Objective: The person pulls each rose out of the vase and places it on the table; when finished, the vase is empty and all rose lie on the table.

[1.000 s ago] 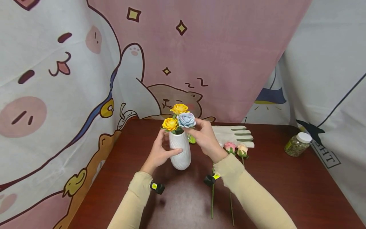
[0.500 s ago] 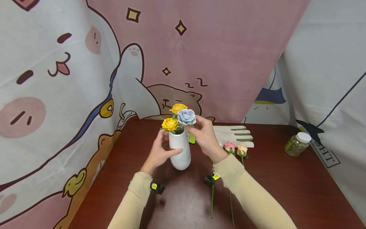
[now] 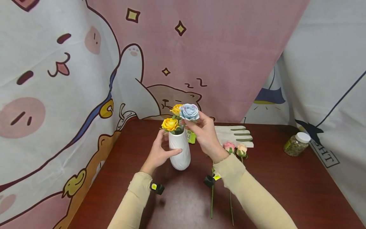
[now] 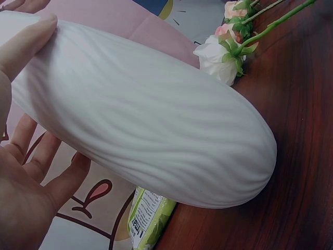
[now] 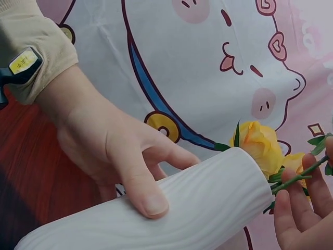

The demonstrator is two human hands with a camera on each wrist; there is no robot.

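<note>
A ribbed white vase [image 3: 180, 156] stands on the table. My left hand [image 3: 160, 153] grips it from the left, thumb across the front, as the right wrist view also shows. Two yellow roses, one in front [image 3: 170, 124] and one behind [image 3: 176, 109], rise from its mouth. A pale blue rose [image 3: 189, 112] is held above the rim by my right hand [image 3: 207, 136]. Its green stem [image 5: 299, 177] runs between the right fingers toward the vase mouth, where its lower end is hidden inside.
Right of the vase lie a pink rose [image 3: 229, 146], a peach rose [image 3: 241, 149] and a white rose [image 4: 218, 60]. Behind are a green packet [image 3: 191, 137] and white gloves [image 3: 233, 135]. A lidded jar [image 3: 297, 144] stands far right. Printed cloth [image 3: 228, 63] hangs behind the table.
The blue rose has risen and shifted slightly right with my right hand, now covering more of the rear yellow rose. The left hand and the vase have stayed in place.
</note>
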